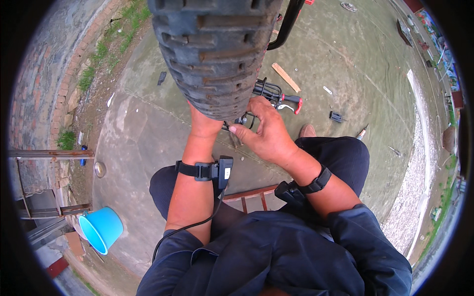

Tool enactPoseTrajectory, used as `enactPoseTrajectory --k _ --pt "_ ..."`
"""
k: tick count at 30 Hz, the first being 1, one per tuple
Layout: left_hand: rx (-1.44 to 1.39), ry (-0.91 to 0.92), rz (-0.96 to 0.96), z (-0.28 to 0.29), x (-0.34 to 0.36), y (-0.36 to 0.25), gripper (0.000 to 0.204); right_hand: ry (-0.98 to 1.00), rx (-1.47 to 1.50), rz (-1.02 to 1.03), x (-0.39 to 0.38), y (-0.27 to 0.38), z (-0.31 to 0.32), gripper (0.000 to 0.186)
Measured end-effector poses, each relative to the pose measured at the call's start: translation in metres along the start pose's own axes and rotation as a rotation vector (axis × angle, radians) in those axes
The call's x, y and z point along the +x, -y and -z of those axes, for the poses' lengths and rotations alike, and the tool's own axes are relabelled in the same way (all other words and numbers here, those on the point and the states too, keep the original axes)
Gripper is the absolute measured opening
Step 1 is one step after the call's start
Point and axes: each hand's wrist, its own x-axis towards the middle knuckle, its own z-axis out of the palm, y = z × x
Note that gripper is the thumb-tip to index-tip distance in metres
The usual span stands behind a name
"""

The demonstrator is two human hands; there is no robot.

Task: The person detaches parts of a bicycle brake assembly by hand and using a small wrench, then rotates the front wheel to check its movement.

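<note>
A bicycle tire (217, 54) with knobby black tread fills the top middle, close to the camera. My left hand (205, 121) reaches up behind its lower end, and the tire hides the fingers. On the other side, my right hand (266, 127) is bent round, its thumb toward a thin black wire frame (251, 120) under the tire. What its partly hidden fingers grip, I cannot make out. Just beyond that hand lies a handlebar grip (292, 98) with a red end and a silver brake lever (285, 107).
On the concrete lie a wooden strip (286, 77), a black pedal (335, 116), a small wrench-like piece (327, 90) and a dark block (162, 78). A blue bucket (101, 229) stands at the left. Beneath me is a reddish slatted seat (252, 194).
</note>
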Motion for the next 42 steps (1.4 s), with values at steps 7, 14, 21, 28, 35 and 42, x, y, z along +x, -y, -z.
enactPoseTrajectory --k 7,14,21,28,35,42 --pt "-0.258 0.021 0.221 -0.004 0.001 0.002 0.058 0.102 -0.148 -0.043 0.006 0.008 0.015 0.035" --pt "-0.565 0.074 0.25 -0.01 -0.004 0.01 0.065 -0.022 -0.392 -0.01 0.005 0.005 0.008 0.035" --pt "-0.407 0.103 0.148 -0.009 -0.001 0.013 0.063 -0.143 -0.345 -0.005 0.003 0.001 0.006 0.028" --pt "-0.509 0.231 0.246 0.015 0.02 -0.017 0.042 -0.148 -0.448 -0.089 0.005 0.004 0.017 0.042" --pt "-0.327 -0.054 0.025 0.003 0.026 -0.027 0.034 -0.066 -0.529 0.109 0.016 0.011 0.02 0.072" --pt "-0.262 -0.061 0.12 -0.003 0.012 -0.023 0.034 -0.055 -0.47 0.148 0.014 0.004 0.022 0.075"
